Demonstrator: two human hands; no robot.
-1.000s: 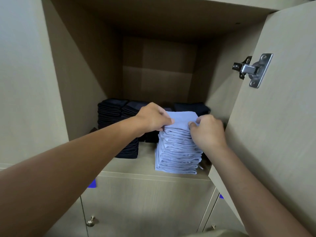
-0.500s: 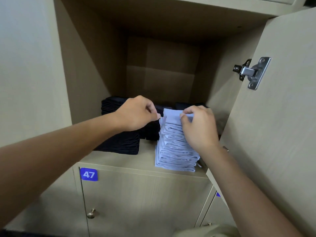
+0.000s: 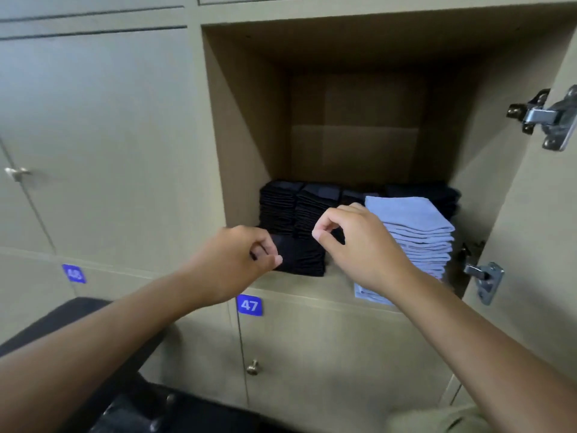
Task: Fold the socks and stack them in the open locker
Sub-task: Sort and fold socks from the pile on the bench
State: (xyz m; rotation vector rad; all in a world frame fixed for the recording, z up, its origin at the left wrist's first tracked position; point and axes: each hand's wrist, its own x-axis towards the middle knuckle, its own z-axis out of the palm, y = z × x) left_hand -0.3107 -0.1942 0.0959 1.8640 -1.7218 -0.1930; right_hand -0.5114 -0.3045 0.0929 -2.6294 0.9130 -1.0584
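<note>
— Risk sits with the pale blue sock stack (image 3: 415, 232): it stands tall at the right front of the open locker (image 3: 246, 145) floor, its lowest layers jutting toward the front edge. A sleeve or wrist brushing it on the way out could tip it forward.

— And the hands?

— Both hold nothing. The left hand (image 3: 232, 264) hangs loosely curled in front of the black sock stacks (image 3: 293, 214); the right hand (image 3: 359, 245) is also loosely curled, thumb near forefinger, just beside the blue stack without touching it.

— What differs from 0.5 s ago?

— Then, the right hand's fingers pinched the top blue sock and the left hovered beside it. Now both have drawn back toward the person, and label 47 (image 3: 249, 305) below shows fully.
</note>
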